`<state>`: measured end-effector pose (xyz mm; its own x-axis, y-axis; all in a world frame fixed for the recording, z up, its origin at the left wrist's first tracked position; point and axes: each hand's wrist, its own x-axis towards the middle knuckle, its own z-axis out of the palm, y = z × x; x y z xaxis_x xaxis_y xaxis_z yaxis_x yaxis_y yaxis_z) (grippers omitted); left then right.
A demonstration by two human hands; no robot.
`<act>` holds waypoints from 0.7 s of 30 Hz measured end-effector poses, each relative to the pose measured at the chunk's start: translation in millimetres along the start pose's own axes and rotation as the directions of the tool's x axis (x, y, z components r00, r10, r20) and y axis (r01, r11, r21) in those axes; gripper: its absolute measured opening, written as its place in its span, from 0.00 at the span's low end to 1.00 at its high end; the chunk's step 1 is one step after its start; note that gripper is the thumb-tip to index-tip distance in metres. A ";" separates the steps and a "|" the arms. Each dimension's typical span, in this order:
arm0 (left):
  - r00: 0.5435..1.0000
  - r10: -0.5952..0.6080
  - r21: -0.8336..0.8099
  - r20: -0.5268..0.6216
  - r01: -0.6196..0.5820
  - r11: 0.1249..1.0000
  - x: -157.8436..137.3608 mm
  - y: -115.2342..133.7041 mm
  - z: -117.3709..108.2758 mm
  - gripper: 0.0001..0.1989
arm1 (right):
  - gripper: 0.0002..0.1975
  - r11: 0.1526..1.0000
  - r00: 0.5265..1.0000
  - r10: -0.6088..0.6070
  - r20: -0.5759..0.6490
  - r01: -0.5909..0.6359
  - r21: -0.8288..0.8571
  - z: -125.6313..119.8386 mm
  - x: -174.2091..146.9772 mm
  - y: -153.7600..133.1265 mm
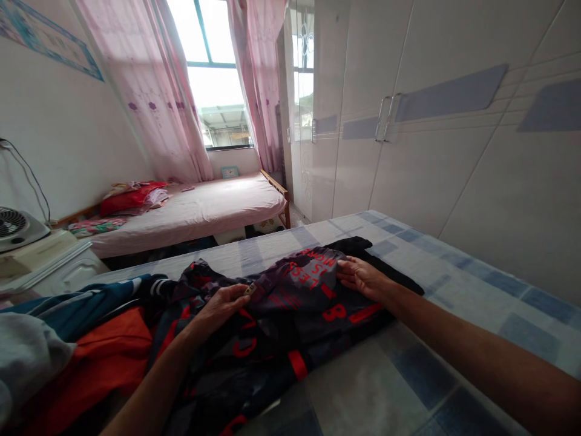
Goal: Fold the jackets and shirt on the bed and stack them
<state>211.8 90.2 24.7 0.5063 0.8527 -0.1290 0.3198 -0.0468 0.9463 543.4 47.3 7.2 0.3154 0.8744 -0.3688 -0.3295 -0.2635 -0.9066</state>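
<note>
A dark garment with red lettering (290,303) lies spread on a bed with a blue-and-white checked sheet (408,369). My left hand (222,306) pinches a fold of this garment near its middle, thumb and fingers closed on the cloth. My right hand (361,275) rests on the garment's far right end, fingers gripping its edge beside a black piece of cloth (358,245).
A heap of clothes lies at the left: orange fabric (100,357), teal fabric (77,303), grey cloth (27,357). Behind are a second bed with a pink sheet (204,209), a small fan (16,227), pink curtains (158,91) and a white wardrobe (431,139) on the right.
</note>
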 end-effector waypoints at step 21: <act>0.950 0.267 0.730 -0.161 -0.067 0.680 37.1 -31.6 9.3 0.23 | 0.21 -0.036 0.580 -0.774 0.253 0.359 -0.933 -59.8 8.4 -28.6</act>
<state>227.9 118.5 -12.8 0.4372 0.8817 0.1775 0.7685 -0.4687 0.4356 608.7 37.8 17.9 0.2124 0.8142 0.5404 0.9551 -0.0562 -0.2908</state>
